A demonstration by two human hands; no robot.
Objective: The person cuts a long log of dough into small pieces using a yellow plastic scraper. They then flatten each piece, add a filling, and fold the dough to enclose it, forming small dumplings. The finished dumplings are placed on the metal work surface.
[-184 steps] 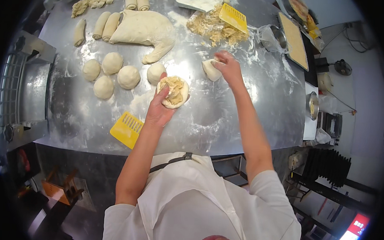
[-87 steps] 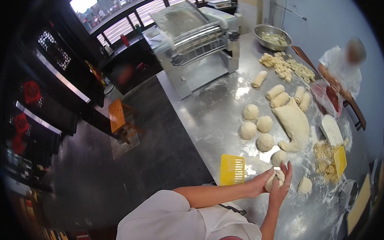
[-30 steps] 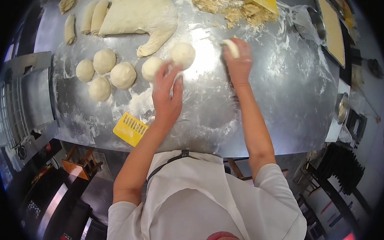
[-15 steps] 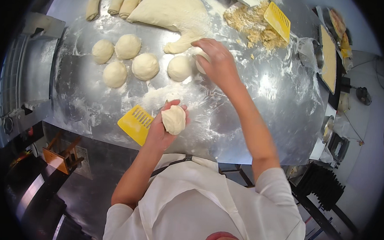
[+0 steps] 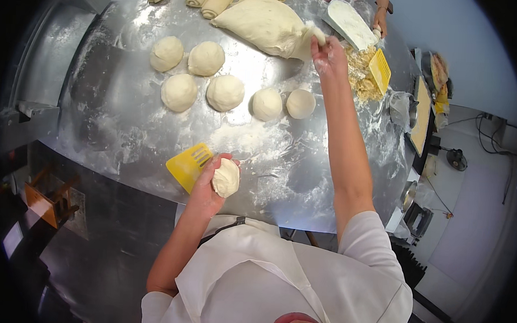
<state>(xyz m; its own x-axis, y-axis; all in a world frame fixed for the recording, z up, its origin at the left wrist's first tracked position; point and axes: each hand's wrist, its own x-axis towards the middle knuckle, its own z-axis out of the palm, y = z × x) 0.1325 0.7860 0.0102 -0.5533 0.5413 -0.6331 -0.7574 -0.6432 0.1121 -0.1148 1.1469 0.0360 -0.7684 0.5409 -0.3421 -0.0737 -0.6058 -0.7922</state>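
Note:
In my left hand [image 5: 210, 185], near the front of the table, rests a round dough ball [image 5: 225, 178] with a folded top. My right hand [image 5: 330, 56] reaches far out, its fingers closed on the drawn-out right end of the large dough [image 5: 264, 24]. That end looks narrow and lifted. Between my hands two smaller dough balls [image 5: 267, 104] sit side by side on the floured metal. Farther left, several bigger dough balls [image 5: 179, 92] stand in a loose cluster. Just left of my left hand lies a yellow slotted scraper [image 5: 187, 167].
Right of my right hand is a crumbly yellowish heap [image 5: 360, 79] with another yellow scraper [image 5: 380, 71]. A flour-covered scoop [image 5: 351, 24] lies beyond it, by another person's hand [image 5: 380, 21]. Dough rolls [image 5: 219, 1] line the far edge. A tray [image 5: 421, 111] stands at right.
My right hand has let go of the rightmost dough ball and moved away to the large dough's end, gripping it. The view has shifted. My left hand still holds its ball.

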